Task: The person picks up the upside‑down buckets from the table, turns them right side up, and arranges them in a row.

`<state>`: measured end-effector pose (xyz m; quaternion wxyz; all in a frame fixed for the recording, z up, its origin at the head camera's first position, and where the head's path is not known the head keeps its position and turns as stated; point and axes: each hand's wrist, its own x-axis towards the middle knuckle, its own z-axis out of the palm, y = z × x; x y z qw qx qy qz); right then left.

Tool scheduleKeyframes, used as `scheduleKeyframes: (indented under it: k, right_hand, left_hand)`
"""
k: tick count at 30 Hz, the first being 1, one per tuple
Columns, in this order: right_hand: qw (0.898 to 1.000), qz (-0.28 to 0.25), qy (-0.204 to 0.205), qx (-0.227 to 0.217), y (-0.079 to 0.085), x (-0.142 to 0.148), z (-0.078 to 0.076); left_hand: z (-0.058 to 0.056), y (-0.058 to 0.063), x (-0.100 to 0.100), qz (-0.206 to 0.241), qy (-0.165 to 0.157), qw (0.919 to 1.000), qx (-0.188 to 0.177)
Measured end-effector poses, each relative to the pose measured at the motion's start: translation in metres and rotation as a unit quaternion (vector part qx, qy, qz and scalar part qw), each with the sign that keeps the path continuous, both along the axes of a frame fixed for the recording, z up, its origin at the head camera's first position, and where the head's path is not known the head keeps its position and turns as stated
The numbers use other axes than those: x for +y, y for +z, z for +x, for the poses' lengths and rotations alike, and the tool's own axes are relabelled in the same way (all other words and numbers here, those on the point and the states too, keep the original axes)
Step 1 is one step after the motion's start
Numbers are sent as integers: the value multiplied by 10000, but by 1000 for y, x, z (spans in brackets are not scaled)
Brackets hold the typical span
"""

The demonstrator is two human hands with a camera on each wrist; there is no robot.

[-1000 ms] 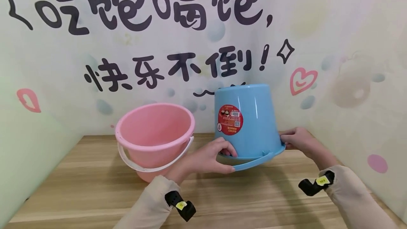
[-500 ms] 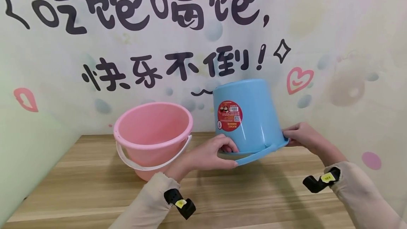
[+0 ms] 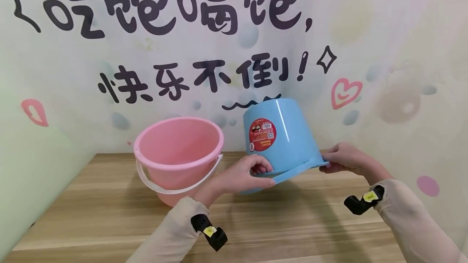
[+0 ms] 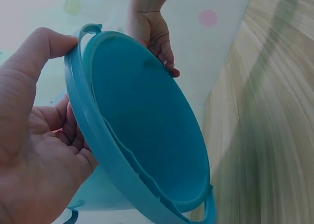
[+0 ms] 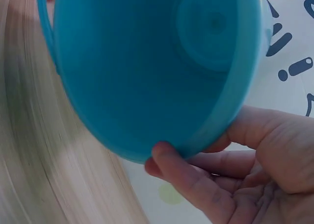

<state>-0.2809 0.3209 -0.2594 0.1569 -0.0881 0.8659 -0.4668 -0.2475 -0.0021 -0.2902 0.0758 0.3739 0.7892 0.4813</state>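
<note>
A blue bucket [image 3: 283,137] is held upside down over the table, its base leaning to the left and away. A round red label [image 3: 263,134] shows on its side. My left hand [image 3: 241,175] grips the bucket's near left edge, thumb along the blue handle [image 3: 294,172] and fingers curled behind. At the right of the rim, my right hand [image 3: 345,158] pinches the edge. In the left wrist view the bucket's inside [image 4: 147,121] faces the camera. The right wrist view shows my right fingers [image 5: 191,180] at the rim and the ringed bottom deep inside.
A pink bucket [image 3: 179,163] with a white handle [image 3: 175,192] stands upright on the wooden table [image 3: 256,230], left of the blue one and close to my left forearm. Behind the table rises a wall covering [image 3: 183,52] with large dark characters.
The blue bucket has tipped further, its base leaning more to the left and its handle side slanting up to the right. Both hands keep their grip. The pink bucket stays in place.
</note>
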Motion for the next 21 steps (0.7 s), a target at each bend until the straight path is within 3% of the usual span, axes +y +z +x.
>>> scheduleKeyframes:
  k: [7, 15, 21]
  right_hand:
    - [9993, -6, 277, -235, 5, 6, 0]
    - [9998, 46, 83, -187, 16, 9, -2]
    - [9999, 44, -151, 5, 21, 6, -2]
  left_hand:
    - [-2, -1, 2, 534, 17, 9980, -346]
    - [-4, -2, 1, 1005, -1, 9926, -685]
    - [-2, 1, 1, 1108, 249, 9881, -1035]
